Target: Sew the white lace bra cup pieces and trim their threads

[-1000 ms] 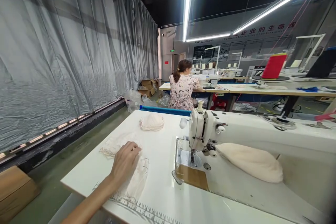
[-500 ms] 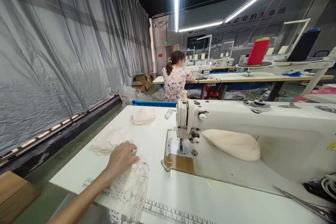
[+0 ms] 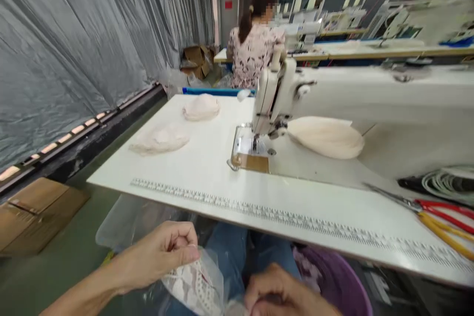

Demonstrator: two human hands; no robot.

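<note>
Below the table's front edge, my left hand (image 3: 172, 252) pinches the upper edge of a white lace piece (image 3: 198, 281) between thumb and fingers. The lace has a patterned face and a sheer layer beside it, and it hangs over my lap. My right hand (image 3: 281, 291) is at the bottom of the view with its fingers curled on the sheer edge of the same piece. Its grip is partly cut off and blurred. On the table lie a pile of white lace (image 3: 161, 138) and, behind it, a stack of pale cup-shaped pieces (image 3: 201, 107).
The sewing machine (image 3: 274, 103) stands on the white table (image 3: 207, 173), with a cream cup-shaped piece (image 3: 326, 137) under its arm. Scissors (image 3: 418, 205) lie at the right. Beneath are a purple tub (image 3: 344, 281) and a clear bin (image 3: 122, 222). Ahead sits a person (image 3: 255, 39).
My left hand has lifted the lace piece off the table and brought it down over my lap. My right hand has come into view beside it. The camera has tilted down.
</note>
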